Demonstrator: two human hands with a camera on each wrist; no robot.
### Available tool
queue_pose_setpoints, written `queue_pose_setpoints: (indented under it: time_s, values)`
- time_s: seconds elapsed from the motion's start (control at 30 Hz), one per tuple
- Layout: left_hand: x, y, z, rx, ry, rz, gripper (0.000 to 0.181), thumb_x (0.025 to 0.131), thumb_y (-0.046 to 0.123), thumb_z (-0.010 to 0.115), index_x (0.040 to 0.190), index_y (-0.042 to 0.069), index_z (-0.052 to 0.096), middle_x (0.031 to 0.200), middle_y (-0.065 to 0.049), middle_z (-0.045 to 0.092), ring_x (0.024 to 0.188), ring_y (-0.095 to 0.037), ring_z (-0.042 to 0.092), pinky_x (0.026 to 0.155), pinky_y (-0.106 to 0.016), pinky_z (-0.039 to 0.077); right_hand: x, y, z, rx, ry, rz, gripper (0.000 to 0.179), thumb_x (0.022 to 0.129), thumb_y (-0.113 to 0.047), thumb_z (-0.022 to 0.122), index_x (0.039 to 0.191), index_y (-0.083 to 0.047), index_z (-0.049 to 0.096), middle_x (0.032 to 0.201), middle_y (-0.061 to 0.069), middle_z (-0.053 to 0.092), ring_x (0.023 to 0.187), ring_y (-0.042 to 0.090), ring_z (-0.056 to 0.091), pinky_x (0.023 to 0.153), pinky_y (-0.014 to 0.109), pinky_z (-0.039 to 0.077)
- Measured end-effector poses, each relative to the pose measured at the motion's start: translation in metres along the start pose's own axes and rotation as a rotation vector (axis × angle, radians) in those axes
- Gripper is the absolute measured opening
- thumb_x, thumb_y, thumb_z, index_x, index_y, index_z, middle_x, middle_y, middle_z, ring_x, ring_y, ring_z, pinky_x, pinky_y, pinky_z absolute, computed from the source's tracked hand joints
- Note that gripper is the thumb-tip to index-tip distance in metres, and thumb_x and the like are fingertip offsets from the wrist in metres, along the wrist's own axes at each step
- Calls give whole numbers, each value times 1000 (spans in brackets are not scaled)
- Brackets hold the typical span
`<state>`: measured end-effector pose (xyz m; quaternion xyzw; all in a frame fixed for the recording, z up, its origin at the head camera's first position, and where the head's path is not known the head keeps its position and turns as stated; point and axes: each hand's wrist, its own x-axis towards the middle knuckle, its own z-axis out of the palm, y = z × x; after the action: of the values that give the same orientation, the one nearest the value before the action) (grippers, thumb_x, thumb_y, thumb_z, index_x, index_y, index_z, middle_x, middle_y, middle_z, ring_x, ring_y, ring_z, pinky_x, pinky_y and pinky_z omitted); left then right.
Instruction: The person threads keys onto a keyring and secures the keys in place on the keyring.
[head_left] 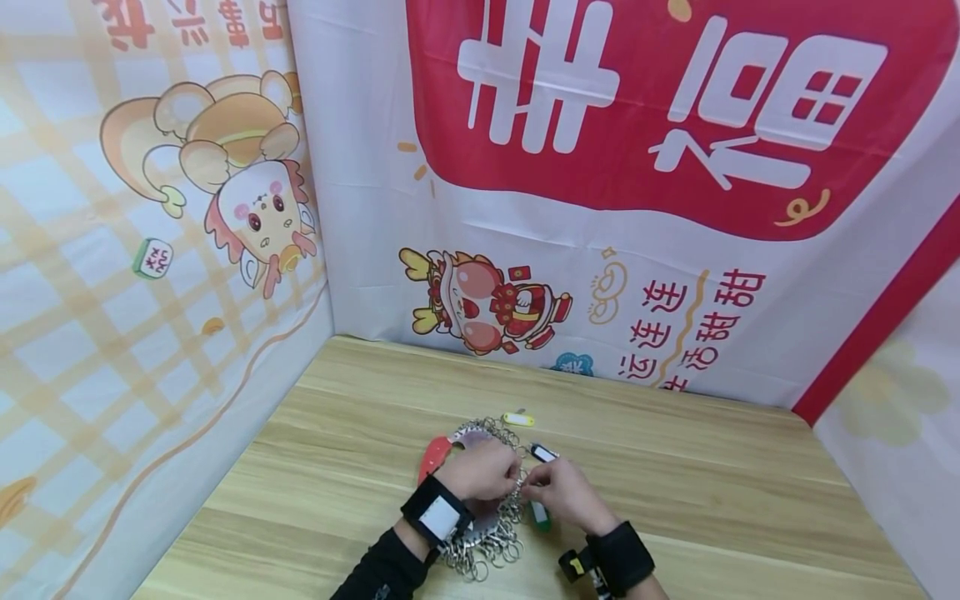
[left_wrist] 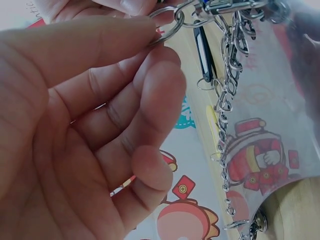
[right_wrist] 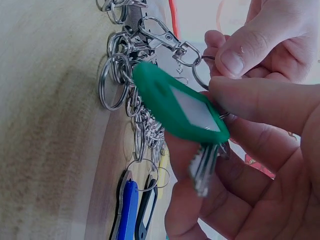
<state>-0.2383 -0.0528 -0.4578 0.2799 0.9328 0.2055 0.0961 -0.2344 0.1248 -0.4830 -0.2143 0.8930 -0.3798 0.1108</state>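
Observation:
My left hand (head_left: 483, 471) pinches a metal split ring (left_wrist: 172, 30) between thumb and index finger; its other fingers are loosely bent. The ring links to a swivel clasp (right_wrist: 172, 42) on the edge of a round, see-through plate (head_left: 480, 521) fringed with several clasps and rings. Close beside it, my right hand (head_left: 566, 493) pinches near the top of a green key tag (right_wrist: 175, 105) with a white label. Small silver keys (right_wrist: 204, 170) hang with that tag. Fingertips of both hands nearly meet at the split ring, and the exact grip on the tag is partly hidden.
A yellow key tag (head_left: 519, 419) and a black one (head_left: 543, 452) lie on the wooden table (head_left: 675, 467) beyond the plate. In the right wrist view a blue tag (right_wrist: 128, 210) lies beside the black one. A red piece (head_left: 435, 458) shows at the plate's left.

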Motion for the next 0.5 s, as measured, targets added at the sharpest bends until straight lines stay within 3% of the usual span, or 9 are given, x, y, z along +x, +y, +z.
queue_pose_setpoints:
  time_s: [0.33,0.5]
  values:
    - [3,4,1,12,0,-12,16,88,22,67,73,20,60,65,8,52,55,-5,50,51,-21,41,2,-1,-2,-9,-2,-17,5,84,-9,69,81,-9,73,72,-5,64,63,10,51,56,24,41]
    - [4,0,2,5,15,32,10,85,17,70,79,19,62,68,10,52,59,-4,49,54,-20,41,2,1,-1,-6,-5,-25,6,85,-8,68,81,-8,72,70,-5,62,60,10,48,54,22,37]
